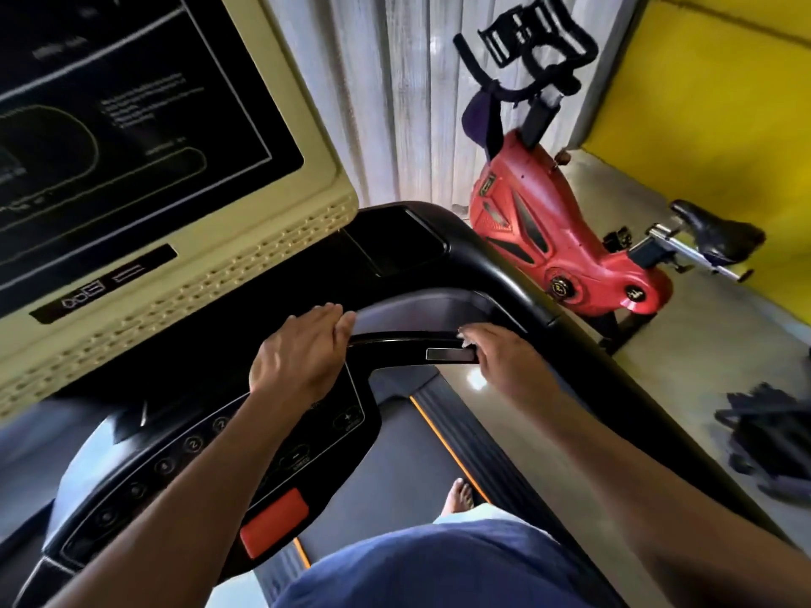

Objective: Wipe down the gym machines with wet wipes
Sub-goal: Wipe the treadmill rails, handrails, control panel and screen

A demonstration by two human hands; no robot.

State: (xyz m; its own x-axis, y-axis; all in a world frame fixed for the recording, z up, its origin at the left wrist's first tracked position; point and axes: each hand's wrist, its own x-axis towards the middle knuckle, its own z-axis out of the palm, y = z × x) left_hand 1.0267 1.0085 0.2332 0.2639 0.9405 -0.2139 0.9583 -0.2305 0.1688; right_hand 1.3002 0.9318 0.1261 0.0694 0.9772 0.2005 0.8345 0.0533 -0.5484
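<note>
I stand on a black treadmill whose glossy handlebar (395,340) runs across the middle of the view. My left hand (303,348) lies flat on the console beside the bar, fingers straight and together. My right hand (500,357) grips the bar's right end, with a bit of white wet wipe (465,337) poking out from under its fingers. The silver sensor plate (450,354) on the bar sits just left of that hand.
A cream-framed black screen (131,138) fills the upper left. Below it lies the button panel with a red stop key (274,522). A red exercise bike (566,239) stands to the right by grey curtains and a yellow wall. Dark straps (768,436) lie on the floor.
</note>
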